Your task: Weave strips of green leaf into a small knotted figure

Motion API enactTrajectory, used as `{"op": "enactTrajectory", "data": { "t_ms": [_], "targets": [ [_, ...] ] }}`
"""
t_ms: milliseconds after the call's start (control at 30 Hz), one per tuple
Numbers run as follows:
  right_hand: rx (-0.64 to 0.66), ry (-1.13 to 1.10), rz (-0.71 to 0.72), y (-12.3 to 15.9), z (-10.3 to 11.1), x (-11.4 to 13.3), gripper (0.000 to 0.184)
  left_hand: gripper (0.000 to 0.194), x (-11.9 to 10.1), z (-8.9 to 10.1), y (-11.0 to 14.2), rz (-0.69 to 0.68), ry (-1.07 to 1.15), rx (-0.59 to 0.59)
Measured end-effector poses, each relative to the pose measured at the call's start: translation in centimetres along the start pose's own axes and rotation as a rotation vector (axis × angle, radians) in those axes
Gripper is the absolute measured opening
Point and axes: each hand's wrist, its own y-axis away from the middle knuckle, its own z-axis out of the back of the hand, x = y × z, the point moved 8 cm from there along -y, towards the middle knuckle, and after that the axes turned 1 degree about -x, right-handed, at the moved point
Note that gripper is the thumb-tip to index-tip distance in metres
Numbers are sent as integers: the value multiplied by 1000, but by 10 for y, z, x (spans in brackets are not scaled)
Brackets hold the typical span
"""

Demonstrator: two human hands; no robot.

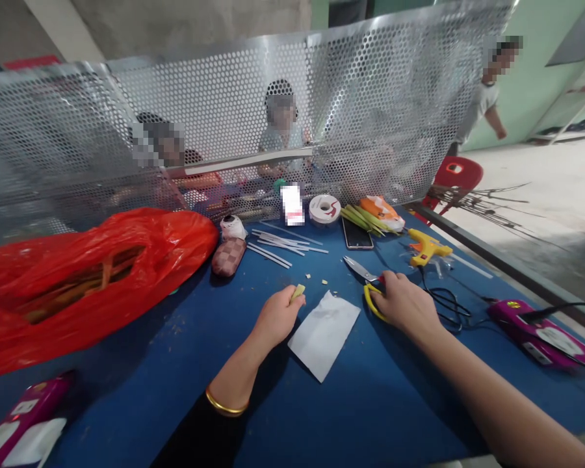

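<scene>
My left hand [279, 316] is closed, pinching a short pale-green strip [298, 292] between thumb and fingers; it resembles a piece of leaf or stalk. On the right, my right hand [403, 300] grips a pair of scissors [358, 268] by their yellow handle, low over the blue table. The scissors' blades point away to the upper left, slightly parted. Between my hands lies a white sheet of paper [325, 335], creased and flat. Just beyond it are a few tiny pale scraps [324, 282].
Glue sticks [280, 242], a ribbon spool [324, 209], green stalks [363, 218], a phone [357, 234] and a yellow glue gun [426, 248] lie ahead. A red plastic bag [175, 240] fills the left; a purple power strip [541, 331] sits right. Perforated metal [214, 84] separates people behind.
</scene>
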Motion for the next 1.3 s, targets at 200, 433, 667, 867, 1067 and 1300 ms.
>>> {"op": "enactTrajectory", "data": {
  "t_ms": [200, 433, 667, 867, 1067, 1300],
  "targets": [
    [-47, 102, 89, -11, 9, 16, 28, 25, -4, 7, 1, 5, -133, -22],
    [33, -258, 417, -21, 4, 79, 19, 21, -7, -12, 9, 57, -442, 94],
    [103, -364, 407, -48, -23, 105, 2, 16, 1, -3, 5, 53, -502, 110],
    [26, -491, 311, -42, -11, 77, 10, 17, 4, 14, 2, 62, -455, 32],
    [-56, -572, 246, -32, 1, 53, 11, 15, -6, 56, 6, 43, -429, -281],
    [46, -553, 451, -20, -4, 69, 12, 10, -50, 75, 36, -373, -662, -595]
  ]
}}
